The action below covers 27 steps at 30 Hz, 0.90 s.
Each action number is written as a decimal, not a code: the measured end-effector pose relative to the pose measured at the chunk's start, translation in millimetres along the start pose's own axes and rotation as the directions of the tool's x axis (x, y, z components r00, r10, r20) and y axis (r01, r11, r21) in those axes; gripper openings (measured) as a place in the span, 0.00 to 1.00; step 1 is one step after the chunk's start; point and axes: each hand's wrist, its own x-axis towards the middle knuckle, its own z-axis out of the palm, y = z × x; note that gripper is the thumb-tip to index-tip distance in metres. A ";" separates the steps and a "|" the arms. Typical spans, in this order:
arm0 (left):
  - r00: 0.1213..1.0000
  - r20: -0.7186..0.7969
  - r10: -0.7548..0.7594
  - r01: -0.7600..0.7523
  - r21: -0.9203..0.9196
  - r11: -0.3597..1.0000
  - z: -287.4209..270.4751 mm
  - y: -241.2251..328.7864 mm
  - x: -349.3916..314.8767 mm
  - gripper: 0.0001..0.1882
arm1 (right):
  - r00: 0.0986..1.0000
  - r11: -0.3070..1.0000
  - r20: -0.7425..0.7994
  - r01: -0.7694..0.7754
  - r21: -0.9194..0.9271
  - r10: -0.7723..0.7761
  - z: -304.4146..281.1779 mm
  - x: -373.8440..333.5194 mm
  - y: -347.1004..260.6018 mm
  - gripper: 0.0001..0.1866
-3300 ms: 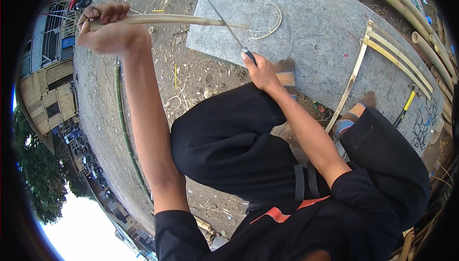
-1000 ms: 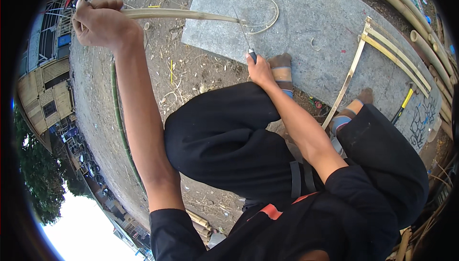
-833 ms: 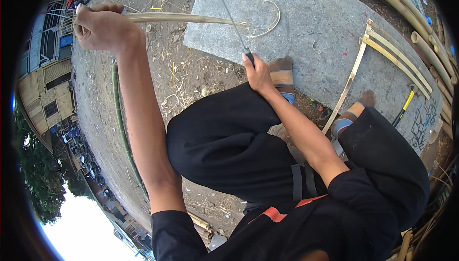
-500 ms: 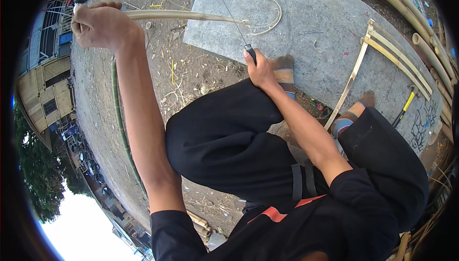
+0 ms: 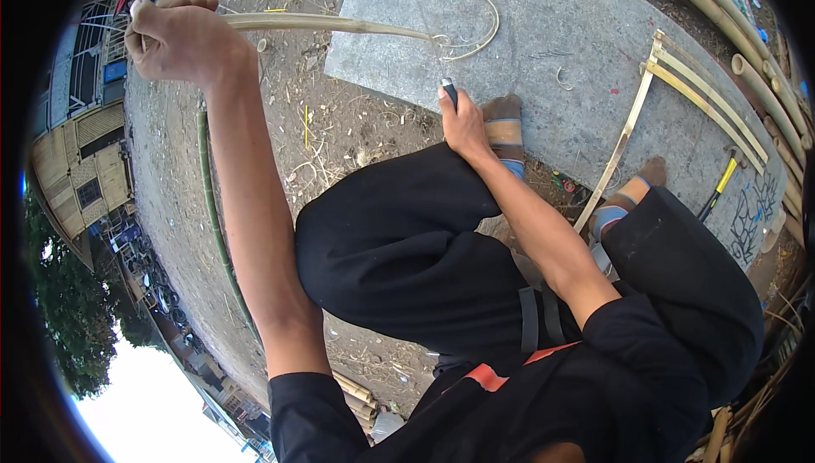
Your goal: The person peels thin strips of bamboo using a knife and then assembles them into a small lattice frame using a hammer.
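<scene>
My left hand is raised at the far left, its fingers closed round the end of a pale bamboo strip. The strip runs to the right over a grey slab. At its far end thin curled shavings hang or lie over the slab; I cannot tell which. My right hand is closed on the dark handle of a knife, held by my knee just below the strip's end. The knife's blade hardly shows from this angle.
The grey slab carries a bamboo frame and a hammer with a yellow and black handle. Bamboo poles lie along the right edge. A long green bamboo pole lies on the dirt at left. My feet rest by the slab.
The knife has turned in my right hand, so its long thin blade, plain before, is now barely visible. My left hand and the strip have hardly moved.
</scene>
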 end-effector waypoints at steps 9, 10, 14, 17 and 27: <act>1.000 0.021 0.014 -0.013 -0.049 0.999 5.6 -1.4 -1.2 0.11 | 0.995 0.999 -0.097 0.038 -0.001 -0.037 -4.6 15.1 10.4 0.30; 1.000 0.013 0.008 -0.007 -0.051 0.999 5.3 -0.6 -1.0 0.11 | 0.991 0.998 -0.120 0.065 -0.023 -0.067 -1.0 17.4 15.9 0.29; 1.000 0.023 -0.015 0.017 -0.076 0.997 9.4 -4.2 -6.8 0.11 | 0.978 0.994 -0.203 0.016 -0.106 -0.037 4.3 22.4 40.5 0.27; 0.999 0.041 0.007 -0.005 -0.055 0.998 3.6 -2.4 -1.8 0.11 | 0.987 0.996 -0.134 0.085 -0.001 -0.085 3.5 11.4 22.3 0.28; 1.000 0.027 0.002 0.001 -0.082 0.997 4.7 1.0 -4.7 0.14 | 0.997 0.992 -0.017 -0.073 -0.102 0.072 1.8 12.9 16.2 0.32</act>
